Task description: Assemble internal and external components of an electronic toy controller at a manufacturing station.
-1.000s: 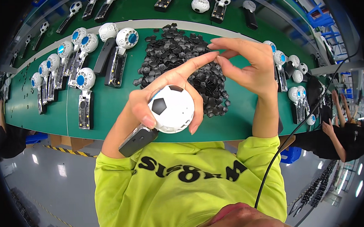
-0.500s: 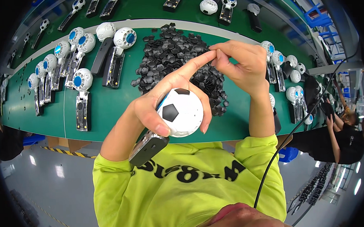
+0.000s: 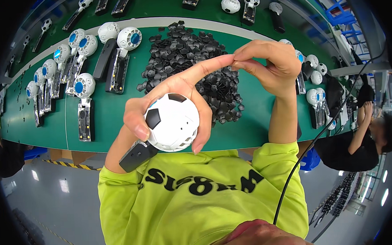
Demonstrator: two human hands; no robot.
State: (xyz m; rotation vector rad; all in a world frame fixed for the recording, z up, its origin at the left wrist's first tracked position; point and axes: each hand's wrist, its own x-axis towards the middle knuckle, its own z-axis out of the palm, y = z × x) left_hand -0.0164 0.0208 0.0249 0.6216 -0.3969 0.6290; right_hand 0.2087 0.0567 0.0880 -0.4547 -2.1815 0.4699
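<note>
Left hand (image 3: 179, 84) closed round ball (image 3: 174, 125), thumb on its left, fingers curled on right, index stretched far-right. Ball white with black patches, held over table's near edge; handle (image 3: 137, 156) juts near-left. Right hand (image 3: 274, 68) pinched almost together, tips touching left index tip; cannot tell whether anything sits between. Beyond hands, pile (image 3: 188, 52) of black pieces on green table (image 3: 249, 131). More ball-topped units at left, one unit (image 3: 85, 105) nearest, others at right. Co-worker (image 3: 350, 148) far right.
</note>
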